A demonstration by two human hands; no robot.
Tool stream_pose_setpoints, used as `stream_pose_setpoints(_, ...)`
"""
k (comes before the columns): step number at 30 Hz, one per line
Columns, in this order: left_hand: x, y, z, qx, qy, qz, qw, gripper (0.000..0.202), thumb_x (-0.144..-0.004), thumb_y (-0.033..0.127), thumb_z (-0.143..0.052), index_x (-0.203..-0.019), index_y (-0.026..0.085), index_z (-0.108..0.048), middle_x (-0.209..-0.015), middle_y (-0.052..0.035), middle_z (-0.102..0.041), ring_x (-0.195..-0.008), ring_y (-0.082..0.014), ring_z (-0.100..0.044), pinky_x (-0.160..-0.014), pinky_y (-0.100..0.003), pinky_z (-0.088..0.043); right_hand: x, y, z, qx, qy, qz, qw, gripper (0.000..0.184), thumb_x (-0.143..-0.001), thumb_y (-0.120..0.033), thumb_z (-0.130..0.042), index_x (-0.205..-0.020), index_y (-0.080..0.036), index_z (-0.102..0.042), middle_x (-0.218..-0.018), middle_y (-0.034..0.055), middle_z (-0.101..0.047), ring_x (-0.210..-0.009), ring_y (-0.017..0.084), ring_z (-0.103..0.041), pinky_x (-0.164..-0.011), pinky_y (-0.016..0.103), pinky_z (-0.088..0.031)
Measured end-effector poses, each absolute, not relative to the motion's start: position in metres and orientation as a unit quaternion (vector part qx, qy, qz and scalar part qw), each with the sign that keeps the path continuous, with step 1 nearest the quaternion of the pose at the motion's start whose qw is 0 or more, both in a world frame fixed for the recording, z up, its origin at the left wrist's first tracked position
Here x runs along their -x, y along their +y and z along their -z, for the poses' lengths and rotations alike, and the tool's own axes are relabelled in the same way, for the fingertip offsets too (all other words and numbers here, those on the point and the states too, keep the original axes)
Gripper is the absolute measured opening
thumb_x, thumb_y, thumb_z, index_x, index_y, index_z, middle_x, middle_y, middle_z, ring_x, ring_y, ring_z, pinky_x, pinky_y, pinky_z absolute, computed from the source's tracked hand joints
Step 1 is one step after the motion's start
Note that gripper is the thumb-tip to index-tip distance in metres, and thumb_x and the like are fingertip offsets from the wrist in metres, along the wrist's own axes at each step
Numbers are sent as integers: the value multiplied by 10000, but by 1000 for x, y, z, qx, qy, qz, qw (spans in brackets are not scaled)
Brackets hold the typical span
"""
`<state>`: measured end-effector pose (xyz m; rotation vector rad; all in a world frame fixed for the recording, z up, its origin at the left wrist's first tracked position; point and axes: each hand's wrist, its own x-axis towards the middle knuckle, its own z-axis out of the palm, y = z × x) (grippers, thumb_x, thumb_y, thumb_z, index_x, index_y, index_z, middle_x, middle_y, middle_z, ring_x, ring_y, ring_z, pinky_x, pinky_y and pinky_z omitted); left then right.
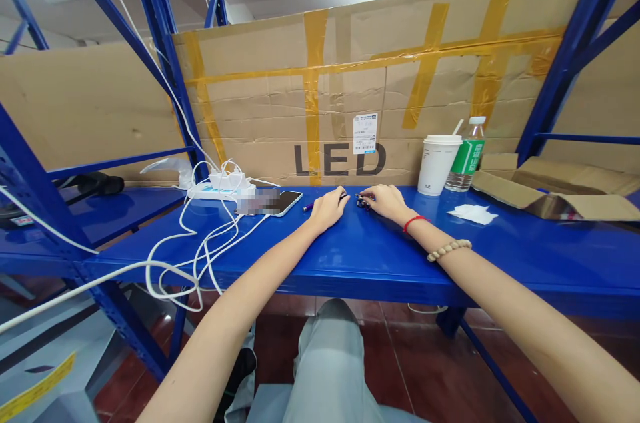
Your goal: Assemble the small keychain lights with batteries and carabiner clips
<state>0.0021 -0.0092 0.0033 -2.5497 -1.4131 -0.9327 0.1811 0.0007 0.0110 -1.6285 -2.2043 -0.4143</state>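
Note:
My left hand (329,208) rests on the blue tabletop (345,256), its fingers closed. A slim dark pen-like stick (309,207) with a purplish end pokes out on its left side, and a dark tip shows by the fingertips. Just to the right, my right hand (387,201) is closed with its fingertips on a small dark, shiny, lumpy object (363,203), too small to name. A narrow gap parts the two hands. That wrist wears a red cord (415,221) and a beaded bracelet (449,250).
Left of the hands lie a phone (287,203), a white power strip (215,191) and tangled white cables (200,243). To the right stand a lidded paper cup (437,166), a bottle (467,156), a tissue (473,213) and an open carton (565,199). Cardboard (270,116) walls the back.

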Motion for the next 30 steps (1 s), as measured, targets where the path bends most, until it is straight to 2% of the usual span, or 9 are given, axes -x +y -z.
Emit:
stream_pose_setpoints(6,-2,-9,-3,832,-464,302,37,244,-910,373,-312,-1008,225,-480,-1039,-37,-632,-979,-189,-580,-780,-287,-433,-183,-5,-15,602,-768,145,160,306,-839,-178,-428,-1020,-261,-660,-1072,13,-660,-1011,203,-578,-795,302,-402)
stream_pose_setpoints(20,-2,-11,-4,834,-461,302,37,239,-908,368,-316,-999,227,-486,-1033,-36,-635,-972,-195,-584,-787,-298,-437,-191,2,-12,624,-741,143,200,317,-829,-185,-415,-1027,-233,-658,-1037,29,-674,-989,201,-595,-763,281,-443)
stream_pose_setpoints(26,-2,-10,-4,834,-458,305,35,224,-907,364,-323,-981,227,-485,-1033,-35,-636,-971,-195,-585,-776,-295,-437,-190,2,-11,628,-744,132,189,292,-834,-227,-443,-1029,-235,-659,-1049,35,-669,-984,202,-595,-754,275,-446)
stream_pose_setpoints(30,-3,-10,-4,834,-460,303,37,221,-906,363,-323,-981,229,-483,-1035,-34,-635,-975,-195,-583,-776,-296,-436,-191,2,-11,626,-746,122,190,250,-817,-303,-495,-974,-235,-677,-969,25,-694,-921,206,-614,-675,265,-445)
